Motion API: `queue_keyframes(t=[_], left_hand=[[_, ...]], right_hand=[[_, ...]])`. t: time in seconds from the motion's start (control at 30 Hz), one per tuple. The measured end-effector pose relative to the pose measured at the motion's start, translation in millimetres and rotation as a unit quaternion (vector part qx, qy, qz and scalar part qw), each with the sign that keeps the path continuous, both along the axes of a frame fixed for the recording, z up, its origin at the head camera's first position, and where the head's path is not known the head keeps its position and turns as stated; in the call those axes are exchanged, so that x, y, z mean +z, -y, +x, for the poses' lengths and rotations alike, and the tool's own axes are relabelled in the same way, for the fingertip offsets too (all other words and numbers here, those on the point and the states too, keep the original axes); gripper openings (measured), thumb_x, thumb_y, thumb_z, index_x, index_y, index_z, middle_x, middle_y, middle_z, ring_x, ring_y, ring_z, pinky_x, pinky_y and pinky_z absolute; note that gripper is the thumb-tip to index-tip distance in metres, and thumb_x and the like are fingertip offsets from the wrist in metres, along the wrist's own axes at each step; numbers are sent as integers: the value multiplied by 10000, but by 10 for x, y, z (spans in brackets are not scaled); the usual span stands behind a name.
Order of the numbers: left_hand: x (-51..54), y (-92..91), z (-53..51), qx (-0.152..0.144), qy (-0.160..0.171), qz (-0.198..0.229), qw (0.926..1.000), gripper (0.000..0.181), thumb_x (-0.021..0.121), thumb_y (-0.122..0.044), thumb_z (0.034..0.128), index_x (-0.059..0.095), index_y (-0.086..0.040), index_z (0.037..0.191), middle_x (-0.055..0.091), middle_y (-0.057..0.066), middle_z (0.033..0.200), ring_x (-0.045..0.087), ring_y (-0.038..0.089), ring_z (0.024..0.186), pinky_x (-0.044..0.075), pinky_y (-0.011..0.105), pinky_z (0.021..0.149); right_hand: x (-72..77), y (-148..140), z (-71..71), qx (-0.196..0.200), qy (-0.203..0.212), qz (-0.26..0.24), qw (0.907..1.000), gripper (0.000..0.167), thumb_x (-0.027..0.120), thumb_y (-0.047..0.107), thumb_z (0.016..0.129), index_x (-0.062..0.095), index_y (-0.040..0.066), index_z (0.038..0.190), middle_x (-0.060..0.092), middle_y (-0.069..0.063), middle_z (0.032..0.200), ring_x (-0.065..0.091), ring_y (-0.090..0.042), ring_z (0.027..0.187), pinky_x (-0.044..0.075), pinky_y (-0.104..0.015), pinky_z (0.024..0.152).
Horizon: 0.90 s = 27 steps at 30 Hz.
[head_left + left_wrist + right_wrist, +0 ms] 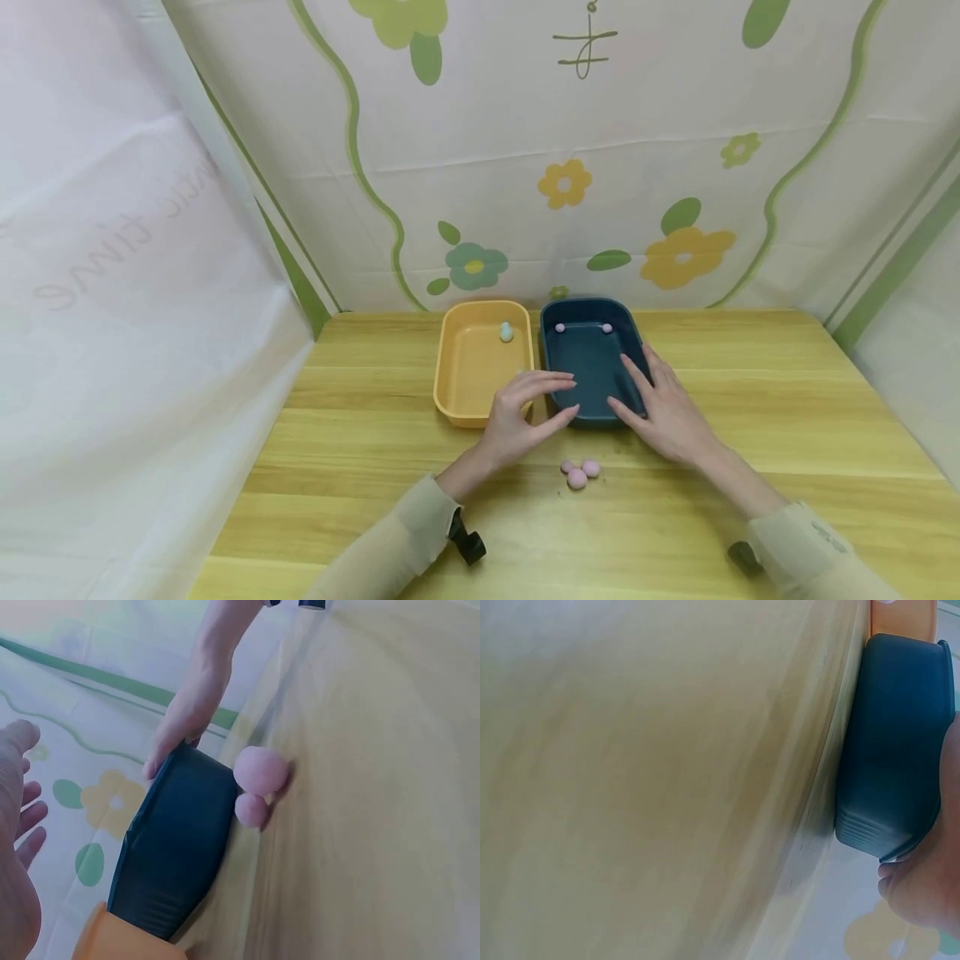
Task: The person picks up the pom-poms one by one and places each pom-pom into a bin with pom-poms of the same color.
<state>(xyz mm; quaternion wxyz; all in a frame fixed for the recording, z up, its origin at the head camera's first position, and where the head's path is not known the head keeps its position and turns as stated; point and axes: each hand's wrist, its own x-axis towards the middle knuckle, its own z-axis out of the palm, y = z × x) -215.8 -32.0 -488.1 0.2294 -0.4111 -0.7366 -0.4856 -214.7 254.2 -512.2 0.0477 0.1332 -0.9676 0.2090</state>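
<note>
Head view: hands apart, loosely spread by blue tray, three pink balls between wrists.

one yellow tray and one blue tray are standing near frame centre. three pink balls are lying at lower centre. two small pink balls and one pale blue lump are showing near centre, with one left hand and one right hand.
</note>
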Motion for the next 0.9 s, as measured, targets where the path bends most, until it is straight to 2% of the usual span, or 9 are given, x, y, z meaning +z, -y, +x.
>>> queue_keyframes(t=[0.2,0.4,0.57,0.77,0.9], left_hand=[[-78,110,151,-240,121,-407,9988,419,867,-65,933,759,-74,1337,766,128,1392,720,260,1332,593,374,1148],[-114,186,283,-659,84,-780,9947,531,881,-92,922,705,-72,1423,728,131,1457,708,250,1359,578,347,1166],[-163,225,365,-931,293,-1062,9895,582,895,-119,919,681,-90,1460,677,139,1528,680,265,1406,574,367,1177],[-221,241,406,-993,613,-1395,9833,474,907,-140,921,741,-94,1362,717,134,1458,705,265,1360,576,318,1161],[-263,252,396,-1087,944,-1651,9757,450,904,-155,929,754,-58,1342,738,148,1420,694,225,1364,563,302,1172]], right_hand=[[9,9,-1,-16,22,-3,10000,866,616,547,1090,294,73,1739,84,-305,1828,205,-594,1646,288,-816,1257],[8,6,2,-58,60,-8,10000,870,615,555,1088,293,77,1740,82,-300,1830,203,-591,1646,282,-817,1259],[3,4,-1,-56,56,12,10000,868,610,561,1089,299,74,1737,87,-300,1829,209,-592,1644,289,-816,1256],[1,-3,-5,-36,63,6,10000,865,601,566,1093,296,79,1739,74,-291,1835,206,-588,1648,288,-814,1257],[9,-7,-2,-23,89,16,10000,865,595,572,1095,294,81,1740,65,-285,1838,209,-589,1647,286,-812,1260]])
